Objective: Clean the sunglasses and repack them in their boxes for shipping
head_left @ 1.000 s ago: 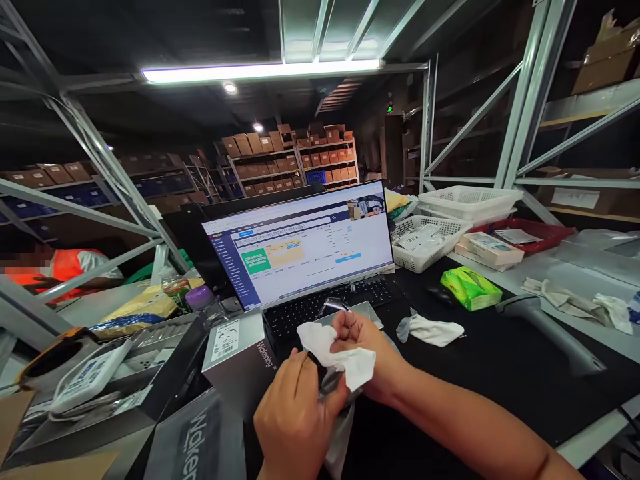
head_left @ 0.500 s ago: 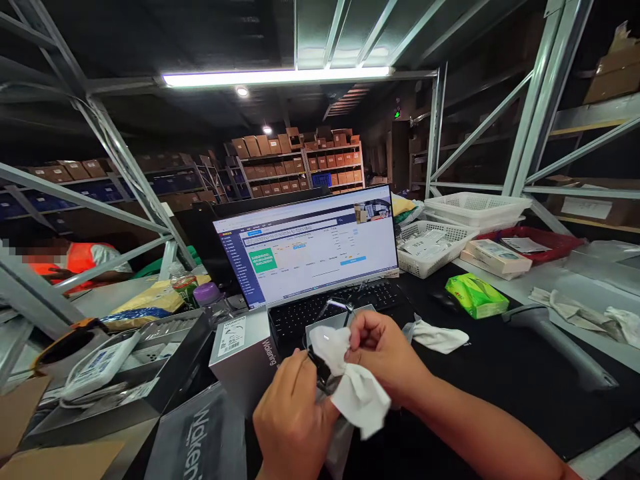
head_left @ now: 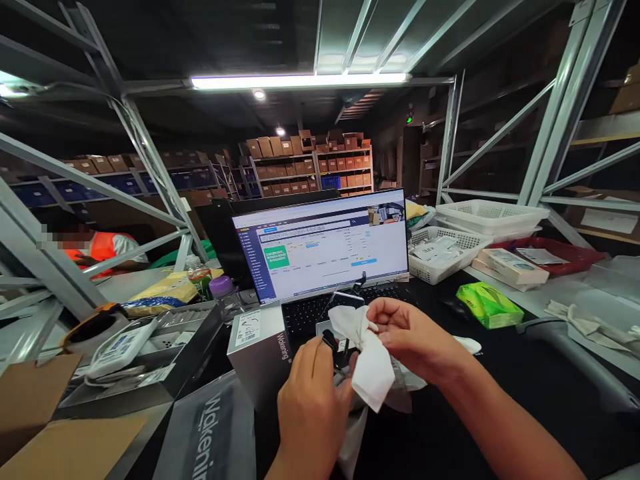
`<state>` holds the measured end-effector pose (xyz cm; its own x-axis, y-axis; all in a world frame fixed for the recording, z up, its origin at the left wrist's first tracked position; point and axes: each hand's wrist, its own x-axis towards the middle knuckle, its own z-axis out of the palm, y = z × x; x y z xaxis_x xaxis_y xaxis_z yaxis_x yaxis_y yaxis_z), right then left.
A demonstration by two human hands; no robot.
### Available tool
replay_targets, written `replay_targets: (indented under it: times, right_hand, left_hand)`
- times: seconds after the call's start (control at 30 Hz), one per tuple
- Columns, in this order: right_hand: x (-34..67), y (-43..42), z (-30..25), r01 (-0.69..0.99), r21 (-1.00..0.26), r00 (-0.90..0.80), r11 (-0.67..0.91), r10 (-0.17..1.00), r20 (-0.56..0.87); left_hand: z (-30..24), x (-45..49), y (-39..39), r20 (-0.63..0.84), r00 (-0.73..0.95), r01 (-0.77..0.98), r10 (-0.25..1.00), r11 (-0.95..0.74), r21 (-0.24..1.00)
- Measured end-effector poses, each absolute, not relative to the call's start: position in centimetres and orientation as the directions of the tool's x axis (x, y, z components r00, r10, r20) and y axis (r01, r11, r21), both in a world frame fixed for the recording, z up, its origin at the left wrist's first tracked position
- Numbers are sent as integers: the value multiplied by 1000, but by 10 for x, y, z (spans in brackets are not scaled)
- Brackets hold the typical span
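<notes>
My right hand point(head_left: 410, 337) pinches a white cloth point(head_left: 367, 357) and presses it round a pair of dark-framed glasses point(head_left: 345, 303). My left hand point(head_left: 313, 393) grips the lower dark part of the glasses, fingers closed. Both hands are held over the black desk mat point(head_left: 500, 373), just in front of the keyboard point(head_left: 310, 312) and the lit monitor point(head_left: 323, 243). A grey box point(head_left: 260, 350) printed with lettering stands just left of my hands. Most of the glasses is hidden by the cloth.
White baskets point(head_left: 453, 247) with packets, a green packet point(head_left: 487, 303) and a grey scanner point(head_left: 565, 337) lie to the right. An open black box point(head_left: 135, 360), a purple-capped bottle point(head_left: 224, 293) and cardboard point(head_left: 55, 440) are left. A person in an orange vest point(head_left: 100, 247) sits beyond the rack.
My right hand has slid the cloth along the glasses and drawn it downward. The view has shifted a little to the left and down; my left hand keeps its grip.
</notes>
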<state>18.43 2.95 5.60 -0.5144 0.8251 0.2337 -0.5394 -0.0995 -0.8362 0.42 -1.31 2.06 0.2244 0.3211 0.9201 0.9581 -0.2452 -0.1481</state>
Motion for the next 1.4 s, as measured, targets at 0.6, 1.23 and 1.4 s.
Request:
replay_targets:
  times: [0.6, 1.23, 1.4]
  right_hand:
    - [146, 11, 29, 77, -773, 8, 629, 775, 632]
    - [168, 39, 38, -8, -836, -103, 549, 831, 547]
    - [203, 50, 54, 168, -746, -173, 645, 764, 622]
  left_hand:
    - [5, 4, -13, 920, 266, 944, 288, -271, -187]
    - [19, -5, -9, 808, 267, 911, 526, -411, -34]
    - [36, -20, -14, 890, 218, 944, 400, -318, -88]
